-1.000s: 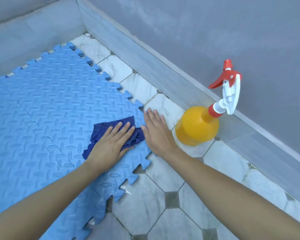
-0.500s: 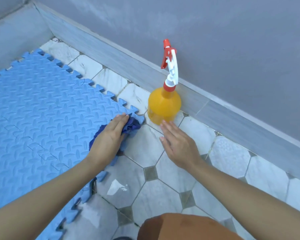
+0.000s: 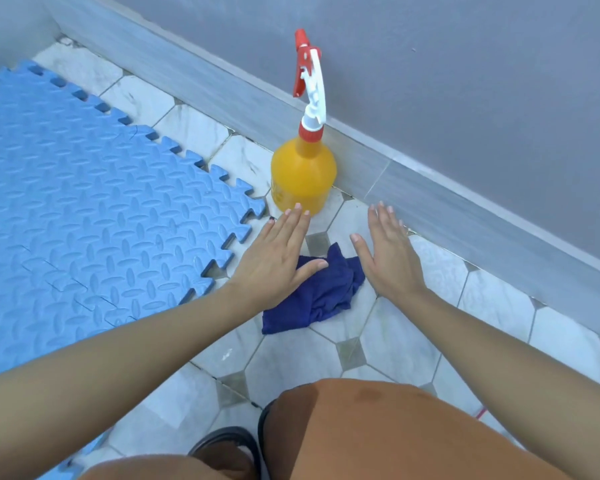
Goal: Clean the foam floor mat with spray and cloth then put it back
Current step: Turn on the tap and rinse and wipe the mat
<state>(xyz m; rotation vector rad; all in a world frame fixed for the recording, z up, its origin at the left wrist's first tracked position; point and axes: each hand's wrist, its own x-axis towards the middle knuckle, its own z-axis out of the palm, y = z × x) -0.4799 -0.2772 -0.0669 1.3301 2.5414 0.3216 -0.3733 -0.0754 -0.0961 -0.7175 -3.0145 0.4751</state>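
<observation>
2 hands point(image 3: 278, 258) point(image 3: 385, 258) flat, fingers point(image 3: 297, 220) spread, empty | cloth point(image 3: 321, 292) between, maybe touching

One head-worn camera looks steeply down, close over the tiled floor point(image 3: 388, 344). The wall point(image 3: 465, 64) crosses the frame's upper right.

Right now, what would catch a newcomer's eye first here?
The orange spray bottle with its red and white trigger, standing upright on the tiles against the grey wall. Then the bright blue foam mat covering the floor at left, and the dark blue cloth crumpled on the tiles between two open hands.
</observation>
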